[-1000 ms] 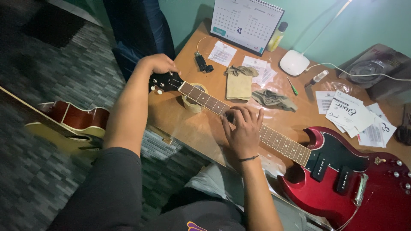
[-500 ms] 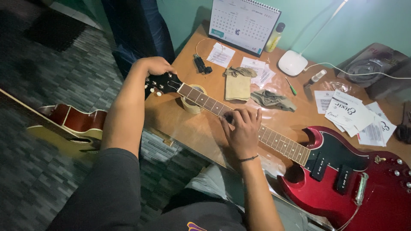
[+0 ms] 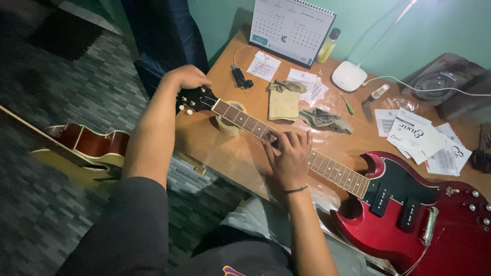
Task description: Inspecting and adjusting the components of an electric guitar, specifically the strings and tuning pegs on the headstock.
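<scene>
While the red guitar (image 3: 409, 214) lies flat across the wooden table (image 3: 225, 153), its body is at the near right end and its neck (image 3: 286, 140) runs toward the far left. The right hand (image 3: 289, 156) lies on top of the neck about halfway along, palm down, with the fingers (image 3: 276, 138) bent and pressing on the frets; it is partly closed over the neck, not wrapped around it. The left hand (image 3: 188, 76) is at the dark headstock (image 3: 197, 98), curled nearly to a fist, touching the top edge by the tuners; what its fingers pinch I cannot tell. Under the neck, near the headstock, a tape roll (image 3: 228, 122) stands on the table. Just beyond the neck lie a tan cloth (image 3: 284, 102) and a grey rag (image 3: 325, 120). Farther from the guitar, at the wall, stand a desk calendar (image 3: 291, 28), a small yellow bottle (image 3: 327, 46) and a white lamp base (image 3: 349, 76). Paper packets (image 3: 419, 138) lie beyond the guitar body. Off the table, on the floor left of the headstock, a second guitar (image 3: 82, 148) lies, brown and pale.
</scene>
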